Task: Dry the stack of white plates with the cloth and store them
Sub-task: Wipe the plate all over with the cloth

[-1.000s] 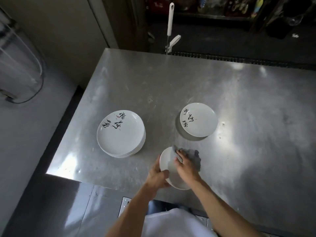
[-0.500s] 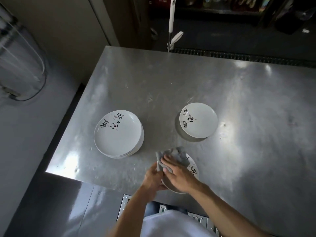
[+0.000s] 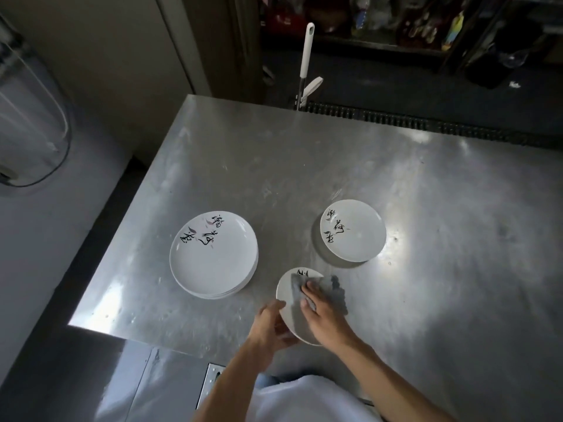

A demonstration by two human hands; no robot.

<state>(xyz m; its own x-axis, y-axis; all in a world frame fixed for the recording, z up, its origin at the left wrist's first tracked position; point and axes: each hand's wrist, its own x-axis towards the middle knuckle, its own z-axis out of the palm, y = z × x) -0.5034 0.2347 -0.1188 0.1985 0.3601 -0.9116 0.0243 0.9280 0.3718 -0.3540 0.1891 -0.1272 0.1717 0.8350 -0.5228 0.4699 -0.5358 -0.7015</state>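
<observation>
- Head view: left hand (image 3: 269, 325) grips rim of tilted plate (image 3: 288, 306), fingers curled; right hand (image 3: 323, 315) presses grey cloth (image 3: 335, 289) flat onto its face
- Stack of plates (image 3: 213, 254) left; single plate (image 3: 353, 231) behind; both on steel table (image 3: 426, 184)

kitchen | steel worktop (image 3: 304, 166) | plate stack (image 3: 213, 257) | floor drain (image 3: 426, 126)
</observation>
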